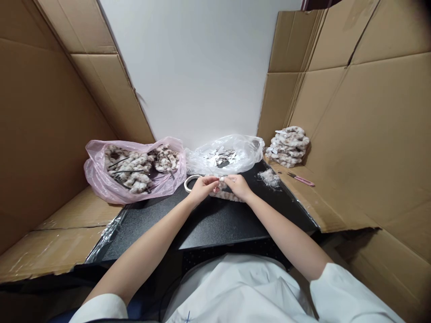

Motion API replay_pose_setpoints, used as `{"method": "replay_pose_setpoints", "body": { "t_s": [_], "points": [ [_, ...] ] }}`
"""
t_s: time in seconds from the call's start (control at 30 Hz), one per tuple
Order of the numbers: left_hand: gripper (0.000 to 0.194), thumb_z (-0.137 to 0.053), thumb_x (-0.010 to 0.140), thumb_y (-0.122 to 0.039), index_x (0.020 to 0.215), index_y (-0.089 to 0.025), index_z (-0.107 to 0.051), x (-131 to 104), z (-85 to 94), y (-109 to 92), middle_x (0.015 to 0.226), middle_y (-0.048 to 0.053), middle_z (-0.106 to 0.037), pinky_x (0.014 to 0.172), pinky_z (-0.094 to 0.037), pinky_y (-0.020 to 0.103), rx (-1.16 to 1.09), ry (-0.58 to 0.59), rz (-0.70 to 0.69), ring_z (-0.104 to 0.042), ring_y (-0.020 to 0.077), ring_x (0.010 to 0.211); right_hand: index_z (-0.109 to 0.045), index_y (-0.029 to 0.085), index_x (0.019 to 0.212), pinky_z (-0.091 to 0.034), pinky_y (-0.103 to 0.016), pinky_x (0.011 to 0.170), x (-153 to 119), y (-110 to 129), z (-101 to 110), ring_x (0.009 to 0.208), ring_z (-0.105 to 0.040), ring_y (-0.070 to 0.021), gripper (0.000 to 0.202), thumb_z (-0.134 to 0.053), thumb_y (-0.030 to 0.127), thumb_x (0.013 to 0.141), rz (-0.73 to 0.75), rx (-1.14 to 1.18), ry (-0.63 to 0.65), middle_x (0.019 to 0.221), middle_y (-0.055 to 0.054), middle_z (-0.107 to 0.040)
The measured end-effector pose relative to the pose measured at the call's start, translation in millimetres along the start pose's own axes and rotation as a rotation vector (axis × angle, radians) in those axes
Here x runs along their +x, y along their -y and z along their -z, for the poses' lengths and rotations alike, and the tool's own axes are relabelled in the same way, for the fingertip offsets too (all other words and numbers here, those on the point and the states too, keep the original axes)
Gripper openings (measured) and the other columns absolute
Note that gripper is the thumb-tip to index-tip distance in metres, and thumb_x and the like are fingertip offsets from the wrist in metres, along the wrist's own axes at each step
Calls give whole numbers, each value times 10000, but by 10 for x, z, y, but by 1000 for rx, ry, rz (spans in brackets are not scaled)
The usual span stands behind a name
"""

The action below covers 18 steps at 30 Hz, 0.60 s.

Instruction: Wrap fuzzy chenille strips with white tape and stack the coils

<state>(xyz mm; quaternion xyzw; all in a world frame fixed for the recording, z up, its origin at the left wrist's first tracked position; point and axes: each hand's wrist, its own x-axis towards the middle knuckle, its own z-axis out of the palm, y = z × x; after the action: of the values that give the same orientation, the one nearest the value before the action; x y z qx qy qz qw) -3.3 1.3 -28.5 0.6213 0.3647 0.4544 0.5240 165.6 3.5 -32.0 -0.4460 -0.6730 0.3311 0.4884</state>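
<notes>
A brown-and-white fluffy band [229,195] lies at the near middle of the black table, its loop towards me. My left hand [204,186] is closed in a pinch at the band's upper left part. From the other side, my right hand [238,185] pinches at the same spot, fingertips almost meeting the left ones. Between the fingertips shows a small white piece [221,179], too small to make out. Beside my left hand lies a roll of white tape [191,184], partly hidden by the fingers.
On the left a pink plastic bag [94,179] holds more fluffy bands. A clear bag [251,146] with many small white tags stands behind my hands. To the right are a stack of tagged fluffy bands [290,147], loose fluff [269,178] and pink-handled snips [302,180]. Cardboard walls [373,134] flank the table.
</notes>
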Motion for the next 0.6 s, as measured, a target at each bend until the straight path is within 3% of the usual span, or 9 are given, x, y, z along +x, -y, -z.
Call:
{"method": "replay_pose_setpoints", "body": {
  "t_s": [0.2, 0.4, 0.5, 0.6],
  "points": [
    [429, -801, 566, -341, 923, -112, -737, 0, 7, -46, 683, 50, -671, 548, -421, 229, -119, 47, 89, -543, 97, 553, -705, 133, 736, -435, -264, 631, -11, -34, -24, 673, -603, -175, 259, -559, 344, 764, 25, -9, 3, 705, -49, -699],
    [444, -860, 450, -271, 852, -115, -752, 11, 7, -50, 676, 48, -683, 572, -426, 226, -208, 15, 169, -547, 92, 562, -714, 133, 775, -452, -281, 665, -44, 12, -52, 703, -629, -185, 263, -549, 336, 788, 37, -25, -1, 758, -65, -719],
    [424, -854, 463, -284, 833, -107, -747, 33, 20, -23, 649, 35, -660, 531, -383, 206, -226, -6, 174, -504, 69, 533, -685, 130, 721, -443, -268, 639, -30, 23, -27, 663, -604, -166, 266, -554, 356, 769, 21, 33, -6, 686, -44, -681],
    [384, -834, 500, -322, 806, -107, -744, 54, 52, 7, 582, 7, -607, 469, -298, 190, -211, -33, 175, -413, 39, 469, -602, 146, 607, -384, -235, 529, 3, 14, 22, 528, -504, -120, 307, -554, 412, 754, -19, 127, 17, 507, 17, -543]
  ]
}}
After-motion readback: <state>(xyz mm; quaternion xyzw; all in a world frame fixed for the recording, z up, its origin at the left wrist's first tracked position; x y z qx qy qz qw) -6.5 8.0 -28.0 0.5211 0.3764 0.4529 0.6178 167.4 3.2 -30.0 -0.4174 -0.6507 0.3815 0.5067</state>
